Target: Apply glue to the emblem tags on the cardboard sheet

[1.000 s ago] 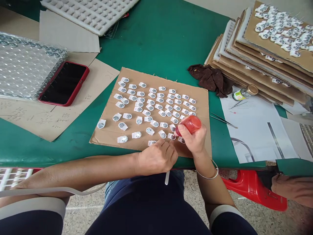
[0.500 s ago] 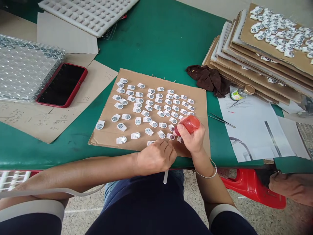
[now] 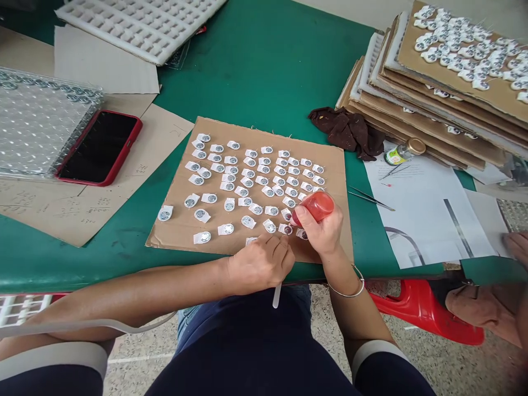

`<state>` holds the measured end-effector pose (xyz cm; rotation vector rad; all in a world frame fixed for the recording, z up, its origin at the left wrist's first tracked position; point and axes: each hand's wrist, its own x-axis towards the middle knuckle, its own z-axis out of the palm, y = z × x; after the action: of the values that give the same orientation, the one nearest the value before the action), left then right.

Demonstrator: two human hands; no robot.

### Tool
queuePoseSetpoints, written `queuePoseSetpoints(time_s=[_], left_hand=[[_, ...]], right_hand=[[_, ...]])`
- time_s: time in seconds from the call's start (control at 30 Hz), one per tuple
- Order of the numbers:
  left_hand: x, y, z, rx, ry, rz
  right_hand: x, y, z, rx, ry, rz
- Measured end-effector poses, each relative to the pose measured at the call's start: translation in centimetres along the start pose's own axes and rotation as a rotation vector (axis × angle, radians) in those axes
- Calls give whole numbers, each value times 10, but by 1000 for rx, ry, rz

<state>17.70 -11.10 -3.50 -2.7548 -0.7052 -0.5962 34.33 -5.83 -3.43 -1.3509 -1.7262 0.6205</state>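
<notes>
Gripping red bottle [image 3: 318, 206] nose-down, right hand [image 3: 328, 231] hovers above small discs [image 3: 269, 226] spread on cardboard sheet [image 3: 176, 235]; left hand [image 3: 264, 261], curled round pale handle [image 3: 276, 297], sits at the sheet's near edge.

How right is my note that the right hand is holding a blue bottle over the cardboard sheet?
The colour is wrong: the head view shows a red bottle, not a blue one. The right hand does hold it over the cardboard sheet.

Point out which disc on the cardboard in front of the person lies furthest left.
The silver-faced disc beside the left edge of the cardboard; it sits alone, every other disc there lying further right.
</notes>
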Motion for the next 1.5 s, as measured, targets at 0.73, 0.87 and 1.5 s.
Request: queuePoseSetpoints(time_s=[0.73, 0.87, 1.5], left_hand=[[0, -12, -4, -301, -100, -96], [-1, -16, -5, -384, -173, -149], [14, -45, -5, -855, -207, -499]], right_hand=[[1, 2, -5, -78, 36, -90], [1, -2, -5, -70, 12, -112], [-61, 6, -12, 64, 446, -95]])
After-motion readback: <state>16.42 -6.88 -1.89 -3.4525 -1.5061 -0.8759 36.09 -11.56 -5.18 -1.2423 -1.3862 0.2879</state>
